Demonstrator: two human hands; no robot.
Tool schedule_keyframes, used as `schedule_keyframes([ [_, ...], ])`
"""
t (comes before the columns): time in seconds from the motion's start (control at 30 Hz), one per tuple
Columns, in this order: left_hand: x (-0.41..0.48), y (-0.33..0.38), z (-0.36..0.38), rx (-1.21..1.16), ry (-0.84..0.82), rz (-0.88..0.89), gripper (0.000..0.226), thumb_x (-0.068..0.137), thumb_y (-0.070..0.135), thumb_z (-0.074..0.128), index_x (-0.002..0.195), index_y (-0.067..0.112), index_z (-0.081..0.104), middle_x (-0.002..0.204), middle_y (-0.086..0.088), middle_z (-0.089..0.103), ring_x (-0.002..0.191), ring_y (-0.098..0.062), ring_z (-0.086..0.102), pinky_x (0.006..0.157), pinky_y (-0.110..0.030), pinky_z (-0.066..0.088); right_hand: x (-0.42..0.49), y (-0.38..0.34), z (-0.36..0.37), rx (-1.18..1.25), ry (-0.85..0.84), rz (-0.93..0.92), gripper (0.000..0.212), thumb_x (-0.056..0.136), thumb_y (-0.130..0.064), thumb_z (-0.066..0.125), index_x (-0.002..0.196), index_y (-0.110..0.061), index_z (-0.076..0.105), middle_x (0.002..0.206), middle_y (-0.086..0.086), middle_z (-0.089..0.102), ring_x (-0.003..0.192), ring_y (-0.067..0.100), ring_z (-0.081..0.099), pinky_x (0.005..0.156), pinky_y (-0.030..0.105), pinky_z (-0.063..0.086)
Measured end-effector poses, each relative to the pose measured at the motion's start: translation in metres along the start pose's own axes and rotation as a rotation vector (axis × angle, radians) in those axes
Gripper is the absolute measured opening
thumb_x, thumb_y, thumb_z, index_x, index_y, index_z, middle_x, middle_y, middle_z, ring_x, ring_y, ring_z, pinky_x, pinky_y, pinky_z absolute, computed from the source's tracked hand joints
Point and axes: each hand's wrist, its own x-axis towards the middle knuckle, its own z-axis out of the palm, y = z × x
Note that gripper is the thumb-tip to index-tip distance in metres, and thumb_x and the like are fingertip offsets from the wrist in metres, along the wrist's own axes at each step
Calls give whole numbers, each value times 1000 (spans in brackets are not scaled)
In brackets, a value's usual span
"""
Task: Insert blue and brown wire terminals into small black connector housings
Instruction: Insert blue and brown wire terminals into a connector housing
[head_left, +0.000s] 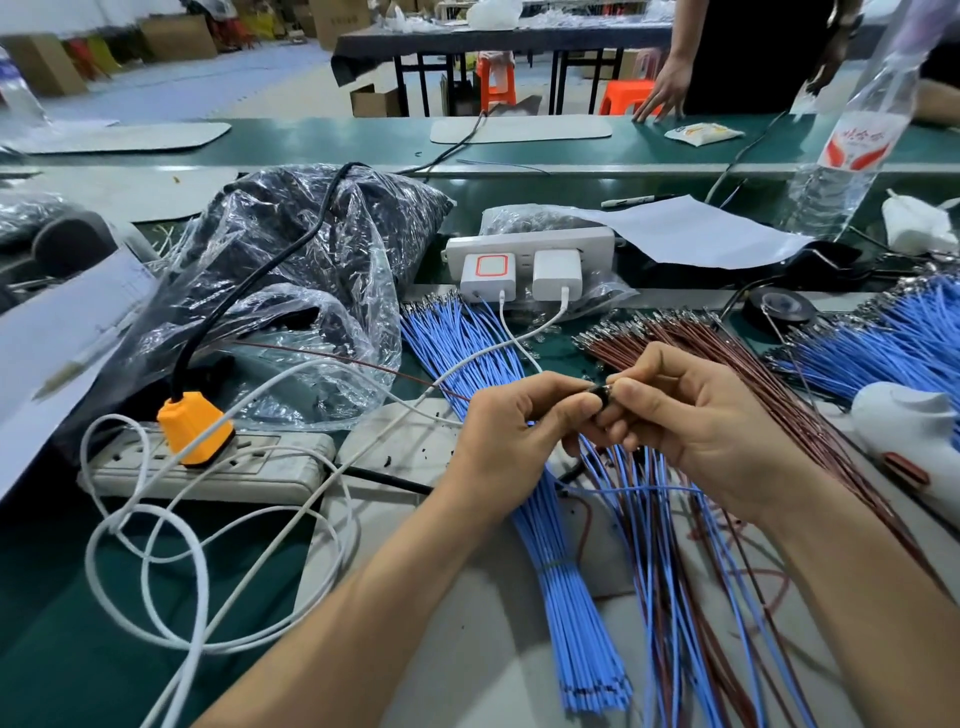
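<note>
Right now the small black connector housing (601, 399) is sitting between the two hands, which are holding it up over the middle of the work surface (467, 623), a little toward its right edge. The left hand (511, 434) is gripping it from the left, its fingers curling round the body. The right hand (691, 423) is meeting it from the right, with thumb and forefinger pinching together on what is probably a wire terminal (617, 383). The terminal is too small to give a colour.

The housing's long axis seems to be lying left to right, so the open face is pointing at the right hand, the hand feeding the wire. The push is therefore likely running straight leftward along that axis, with the left hand bracing against it.

A thin brown wire (363, 366) is trailing away leftward behind the left hand. Whether it is already seated in the housing is hidden.

Beneath the hands the blue wires (566, 587) are fanning toward the near edge. The brown wires (691, 345) are lying just beyond the right hand. A power strip (208, 467) is resting well off toward the left edge.
</note>
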Motion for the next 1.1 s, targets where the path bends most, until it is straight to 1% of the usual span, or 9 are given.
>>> schedule_keyframes([
  [0.1,0,1,0,49,-1,4,18,86,24,60,95,11,69,73,-3,71,63,-11,66,60,-17,48,1,-2,0,-121,-3,-26,14,72,-9,61,78,-1,52,64,11,68,56,16,64,56,22,56],
  [0.2,-1,1,-1,106,-8,8,12,89,19,60,96,12,69,74,-11,72,60,-21,63,60,-20,49,-1,-5,-3,-126,-23,-15,13,73,-9,62,78,0,54,63,13,67,54,17,64,51,21,53],
  [0.37,-1,0,-1,159,-24,28,11,89,9,64,96,17,69,70,0,69,55,-6,57,61,-17,49,-1,-5,-5,-55,-27,30,8,75,-8,61,74,-1,56,61,15,65,49,17,61,46,20,49],
  [0.47,0,-1,-1,156,-16,15,11,88,10,65,96,16,70,73,-8,71,57,-10,58,62,-20,50,0,-4,-2,21,-12,60,7,75,-7,58,73,-2,55,59,14,64,46,15,59,43,18,47],
  [0.57,0,-2,-1,161,-23,10,11,88,11,65,98,13,71,75,-5,73,59,-16,60,62,-20,50,0,-4,-4,24,-7,78,8,75,-7,58,74,-1,53,58,13,63,45,14,58,42,18,46],
  [0.73,0,-2,-2,176,-22,21,13,89,9,65,99,7,72,73,2,70,58,-6,58,62,-17,48,0,-3,-5,-39,-36,70,11,73,-6,60,77,0,52,60,14,64,50,17,60,46,19,48],
  [0.83,0,-3,-3,173,-30,23,11,88,8,66,97,11,71,70,11,67,56,-2,58,62,-15,48,1,1,-6,-4,-48,90,10,73,-5,60,76,0,51,61,15,64,50,18,59,46,20,49],
  [1.0,0,-4,0,91,9,26,10,87,12,66,95,16,70,73,3,69,58,-15,60,59,-20,48,3,5,-4,30,-34,90,10,71,-6,63,70,-6,54,62,15,64,49,17,57,45,19,47],
  [1.1,0,-4,1,79,12,20,13,85,25,65,92,15,70,72,4,70,59,-21,62,59,-21,49,5,7,-3,33,-29,95,9,68,-12,67,62,-16,62,61,13,64,47,14,53,43,18,44],
])
